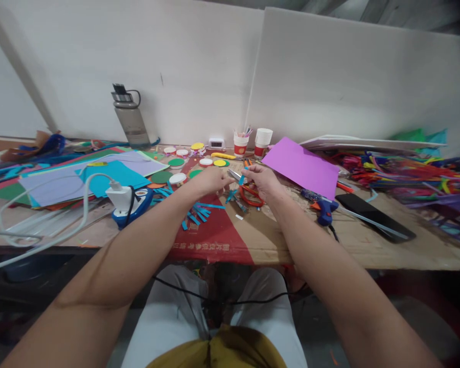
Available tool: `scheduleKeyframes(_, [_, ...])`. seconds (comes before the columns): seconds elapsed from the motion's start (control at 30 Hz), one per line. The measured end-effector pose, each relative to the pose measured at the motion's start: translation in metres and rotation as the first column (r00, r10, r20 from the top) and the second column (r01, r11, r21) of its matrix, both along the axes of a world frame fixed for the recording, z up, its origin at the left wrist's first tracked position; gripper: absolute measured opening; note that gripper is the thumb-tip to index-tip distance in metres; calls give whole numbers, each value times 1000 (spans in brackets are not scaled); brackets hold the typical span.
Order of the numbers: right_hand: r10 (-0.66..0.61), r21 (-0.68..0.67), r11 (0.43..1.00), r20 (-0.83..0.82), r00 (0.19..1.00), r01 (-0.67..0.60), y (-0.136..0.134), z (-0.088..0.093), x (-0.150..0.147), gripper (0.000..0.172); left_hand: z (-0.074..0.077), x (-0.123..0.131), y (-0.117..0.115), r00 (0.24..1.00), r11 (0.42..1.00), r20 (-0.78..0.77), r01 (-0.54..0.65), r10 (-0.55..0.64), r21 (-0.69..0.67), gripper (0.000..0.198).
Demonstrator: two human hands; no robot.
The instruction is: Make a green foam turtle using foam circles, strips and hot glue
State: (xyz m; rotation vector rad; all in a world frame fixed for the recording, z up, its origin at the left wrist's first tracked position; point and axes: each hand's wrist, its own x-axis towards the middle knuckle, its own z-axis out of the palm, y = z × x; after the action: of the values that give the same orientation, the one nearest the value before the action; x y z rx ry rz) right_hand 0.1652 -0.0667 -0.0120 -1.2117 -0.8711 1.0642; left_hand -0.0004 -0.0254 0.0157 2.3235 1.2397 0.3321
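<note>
My left hand (213, 181) is over the middle of the cardboard, its fingers bent together; whatever they hold is too small to make out. Opposite it, my right hand (264, 180) pinches a small blue paper strip (243, 179) between thumb and fingers. Scissors with orange-red handles (253, 197) are just below my right hand, and their metal blade shows between the hands. Cut blue paper strips (199, 212) with fringed ends are scattered beside my left forearm. Small round discs, one with a green top (176, 162), stand beyond my left hand.
A blue glue gun (325, 210) and a black phone (371, 217) lie to the right, near a purple sheet (301, 166). Paper cups (263, 140) stand at the back. On the left are a bottle (131, 120), coloured sheets (61, 181) and a power strip (132, 208) with white cables.
</note>
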Motion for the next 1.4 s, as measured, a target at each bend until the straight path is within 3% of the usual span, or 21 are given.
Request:
scheduleKeyframes(0.07, [18, 29, 999, -21, 1000, -17, 1, 0, 0, 34, 2, 3, -3, 984, 996, 157, -77, 84, -46, 34])
scheduleKeyframes(0.13, [47, 95, 995, -48, 998, -42, 1, 0, -1, 39, 2, 6, -5, 906, 973, 392, -75, 157, -218, 29])
scheduleKeyframes(0.23, [119, 200, 975, -77, 990, -101, 0, 2, -3, 45, 0, 11, -8, 733, 873, 649, 163, 205, -460, 21])
scheduleKeyframes(0.3, [172, 252, 957, -90, 981, -144, -2, 3, -4, 46, -1, 12, -8, 678, 779, 705, 322, 206, -537, 18])
scheduleKeyframes(0.37, [218, 290, 939, -92, 972, -183, -3, 5, -5, 45, -1, 11, -7, 665, 710, 718, 405, 205, -577, 17])
scheduleKeyframes(0.5, [257, 304, 927, -85, 963, -221, -3, 5, -6, 45, 0, 7, -7, 612, 667, 759, 472, 222, -576, 15])
scheduleKeyframes(0.57, [253, 299, 930, -93, 963, -215, -3, 5, -6, 45, 1, 6, -8, 598, 674, 770, 475, 224, -566, 18])
scheduleKeyframes(0.63, [246, 303, 930, -95, 965, -207, -3, 6, -5, 45, 1, 7, -8, 597, 718, 776, 449, 203, -533, 22])
scheduleKeyframes(0.77, [205, 300, 940, -112, 972, -164, -5, 8, -2, 44, 0, 9, -9, 647, 937, 759, 215, 74, -275, 27])
scheduleKeyframes(0.83, [158, 279, 953, -117, 981, -120, -4, 8, 0, 43, 0, 10, -11, 707, 992, 707, 67, 27, -105, 25])
scheduleKeyframes(0.93, [91, 248, 967, -91, 992, -66, -3, 7, 0, 46, 1, 10, -13, 769, 999, 639, -21, -9, 40, 24])
scheduleKeyframes(1.03, [49, 257, 965, -20, 999, -43, -1, 5, 0, 46, 2, 11, -13, 804, 996, 593, -11, -42, 85, 25])
scheduleKeyframes(1.17, [-20, 302, 953, 95, 995, -9, 1, 1, 0, 41, 3, 12, -12, 819, 995, 570, 18, -69, 95, 25])
scheduleKeyframes(1.4, [-86, 334, 942, 157, 984, 29, 2, -1, 2, 29, 6, 9, -19, 791, 998, 608, 53, -66, 39, 19])
